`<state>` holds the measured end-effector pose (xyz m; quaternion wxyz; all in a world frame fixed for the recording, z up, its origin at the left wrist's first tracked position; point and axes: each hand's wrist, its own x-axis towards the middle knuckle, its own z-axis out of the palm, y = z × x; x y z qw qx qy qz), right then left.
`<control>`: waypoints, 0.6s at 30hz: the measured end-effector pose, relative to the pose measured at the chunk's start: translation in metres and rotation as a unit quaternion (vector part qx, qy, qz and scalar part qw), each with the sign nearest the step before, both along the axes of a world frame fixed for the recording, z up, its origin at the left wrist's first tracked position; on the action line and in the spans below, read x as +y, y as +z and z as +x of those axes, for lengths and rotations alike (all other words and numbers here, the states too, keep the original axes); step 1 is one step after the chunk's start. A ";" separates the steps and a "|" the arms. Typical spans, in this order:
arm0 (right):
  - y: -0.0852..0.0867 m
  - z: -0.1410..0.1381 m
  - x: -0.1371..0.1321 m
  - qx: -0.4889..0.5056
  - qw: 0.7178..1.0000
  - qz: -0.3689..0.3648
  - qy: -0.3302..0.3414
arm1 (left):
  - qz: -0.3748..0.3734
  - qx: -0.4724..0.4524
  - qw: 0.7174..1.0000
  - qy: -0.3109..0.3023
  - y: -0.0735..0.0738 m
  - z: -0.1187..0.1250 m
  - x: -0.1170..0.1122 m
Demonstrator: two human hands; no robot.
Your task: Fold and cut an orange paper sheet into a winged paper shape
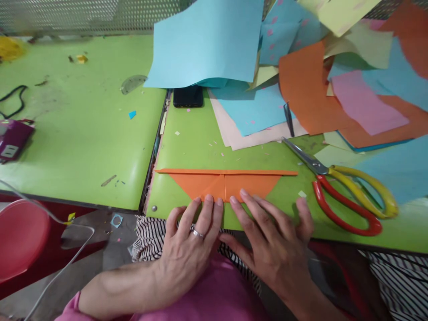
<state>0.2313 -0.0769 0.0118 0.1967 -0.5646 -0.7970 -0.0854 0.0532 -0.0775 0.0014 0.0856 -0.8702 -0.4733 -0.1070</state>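
Observation:
A folded sheet of orange paper (247, 182) lies on the green table near its front edge. Its long top edge is a narrow folded strip, the sides slant inward, and a crease runs down the middle. My left hand (194, 240), with a ring on one finger, rests flat with its fingertips on the paper's lower edge. Beside it, my right hand (274, 240) has its fingers spread, some fingertips touching the same lower edge right of the crease. Scissors (323, 169) with one red and one yellow handle lie half open right of my right hand.
Loose blue (207, 49), orange (304, 89) and pink (368, 102) paper sheets pile up at the back right. A black phone (188, 96) lies partly under blue paper. A purple box-like object (15, 140) sits far left, above a red stool (22, 238). A gap (154, 151) splits the tabletop.

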 end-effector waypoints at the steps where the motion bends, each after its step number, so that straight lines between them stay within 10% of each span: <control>1: 0.000 0.000 0.000 0.000 1.000 0.000 0.001 | -0.001 0.001 1.000 0.002 0.001 0.001 0.001; 18: 0.000 0.028 -0.006 -0.019 0.999 0.032 -0.012 | 0.018 -0.018 1.000 0.015 0.004 0.011 0.003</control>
